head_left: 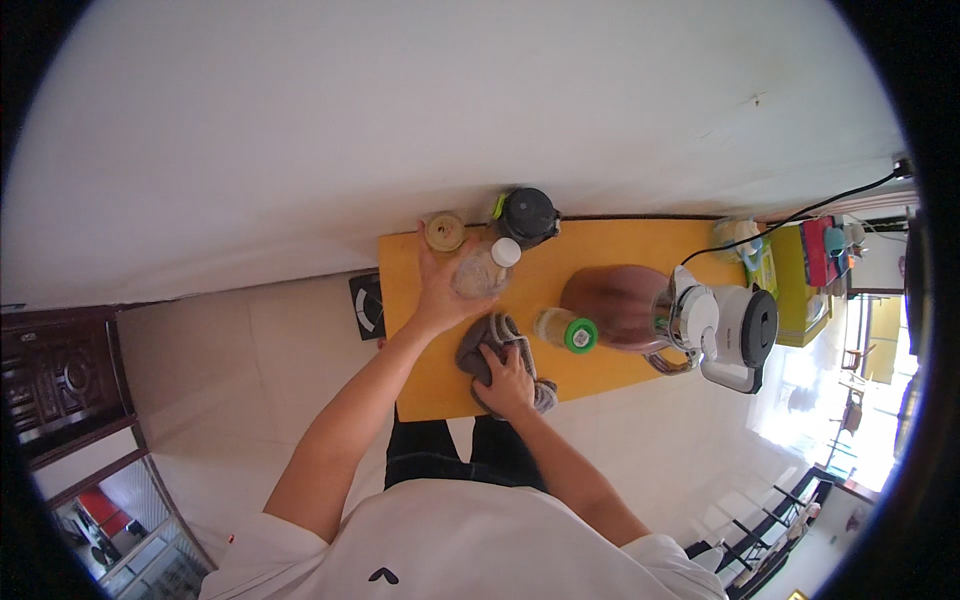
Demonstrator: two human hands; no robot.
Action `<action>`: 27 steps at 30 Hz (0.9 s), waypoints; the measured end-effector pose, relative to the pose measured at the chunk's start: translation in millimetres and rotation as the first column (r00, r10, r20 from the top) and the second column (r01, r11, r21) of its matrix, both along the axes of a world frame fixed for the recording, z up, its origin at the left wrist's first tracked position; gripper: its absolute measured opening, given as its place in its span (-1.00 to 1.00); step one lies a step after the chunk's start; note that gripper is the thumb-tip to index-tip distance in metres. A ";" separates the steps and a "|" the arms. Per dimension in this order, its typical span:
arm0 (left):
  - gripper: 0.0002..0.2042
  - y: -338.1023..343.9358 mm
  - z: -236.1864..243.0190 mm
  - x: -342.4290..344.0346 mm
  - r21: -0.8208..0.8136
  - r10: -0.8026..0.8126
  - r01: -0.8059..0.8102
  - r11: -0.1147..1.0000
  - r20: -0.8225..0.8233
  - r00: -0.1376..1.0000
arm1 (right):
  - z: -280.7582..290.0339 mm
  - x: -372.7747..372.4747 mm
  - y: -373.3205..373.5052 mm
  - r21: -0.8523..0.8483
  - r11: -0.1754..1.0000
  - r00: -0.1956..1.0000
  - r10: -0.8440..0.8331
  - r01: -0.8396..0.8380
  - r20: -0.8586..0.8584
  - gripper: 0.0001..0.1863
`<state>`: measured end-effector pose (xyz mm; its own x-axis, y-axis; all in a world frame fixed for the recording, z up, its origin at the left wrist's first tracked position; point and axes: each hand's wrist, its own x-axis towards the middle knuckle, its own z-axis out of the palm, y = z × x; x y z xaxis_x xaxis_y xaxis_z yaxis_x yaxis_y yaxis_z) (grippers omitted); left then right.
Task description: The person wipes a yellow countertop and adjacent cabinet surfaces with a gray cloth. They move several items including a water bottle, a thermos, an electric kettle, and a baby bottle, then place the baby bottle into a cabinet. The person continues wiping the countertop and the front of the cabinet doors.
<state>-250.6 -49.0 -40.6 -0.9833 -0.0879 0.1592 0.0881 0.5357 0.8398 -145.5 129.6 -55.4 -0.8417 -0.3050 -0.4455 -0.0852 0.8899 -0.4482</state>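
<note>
My left hand (440, 295) is at the back left of the yellow wooden table (555, 370), its fingers and thumb curved round a clear bottle (478, 275) with a white cap. A small round jar (445, 232) with a tan top stands by its fingertips. Nearer me, my right hand (508, 383) presses on a bunched grey cloth (478, 350), fingers gripping its folds. To the right of the cloth is a clear jar with a green lid (580, 335). Behind the capped bottle stands a dark bottle with a black lid (529, 215).
A reddish-brown rounded object (615, 305) sits right of centre, beside a white and clear kettle (690, 315) and a white appliance with a black top (750, 330). A black cord (800, 220) runs to the wall. Yellow-green boxes (800, 275) stand at the far right.
</note>
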 end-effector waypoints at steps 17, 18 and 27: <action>-0.15 -48.2 -31.4 94.5 0.500 0.154 -0.159 0.851 0.051 0.987 | 2.4 8.0 -20.0 0.128 0.982 0.944 0.169 -0.137 -0.283 -0.38; -0.13 -56.4 -31.4 110.4 0.539 0.195 -0.187 0.821 0.043 0.980 | 0.3 5.3 -24.7 0.114 0.981 0.931 0.186 -0.158 -0.313 -0.39; 0.00 -114.5 43.1 231.9 0.296 0.380 -0.397 0.869 0.117 0.918 | -18.0 -112.7 -150.3 0.133 0.976 0.951 0.202 -0.174 -0.234 -0.38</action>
